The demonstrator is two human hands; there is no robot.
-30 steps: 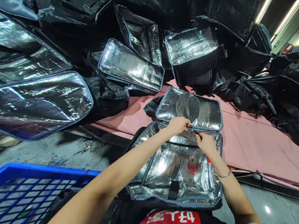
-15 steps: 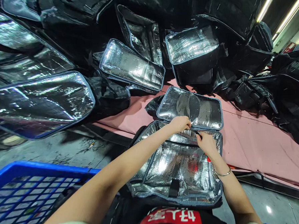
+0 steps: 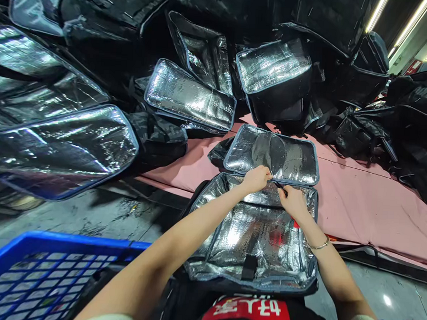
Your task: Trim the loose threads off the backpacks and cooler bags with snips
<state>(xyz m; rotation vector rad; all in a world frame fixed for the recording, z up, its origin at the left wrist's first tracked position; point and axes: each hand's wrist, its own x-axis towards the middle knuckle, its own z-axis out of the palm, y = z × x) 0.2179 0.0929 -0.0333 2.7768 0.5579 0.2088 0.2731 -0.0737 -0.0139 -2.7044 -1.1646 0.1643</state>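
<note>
change since the earlier frame: almost none. the right hand (image 3: 294, 202) has edged a touch nearer the left hand (image 3: 256, 179), and the view has drifted slightly.

- heap of black bags (image 3: 275, 77): piled along the far edge of the worktop, several with their silver linings showing.
- worktop (image 3: 358, 201): pink covering, bare towards its right side.
- blue crate (image 3: 50, 271): low at the left, off the worktop's near edge.
- open bag (image 3: 252, 238): foil-lined, at the near edge of the worktop just before the person, its lid (image 3: 271, 153) laid back flat onto the pink.
- left hand: grip closed, fingertips pinched at the seam where lid meets body.
- right hand: grip closed round a small dark tool (image 3: 279, 185), whose tip points at the left fingertips, touching or just short of them.
- bracelet (image 3: 319, 245): on the right wrist.

step in hand, as judged: fine work at the hinge seam, perhaps on a stray thread; what is pinched is too small to tell. the next move calls for a taut left pinch and a tool tip kept off the foil.
</note>
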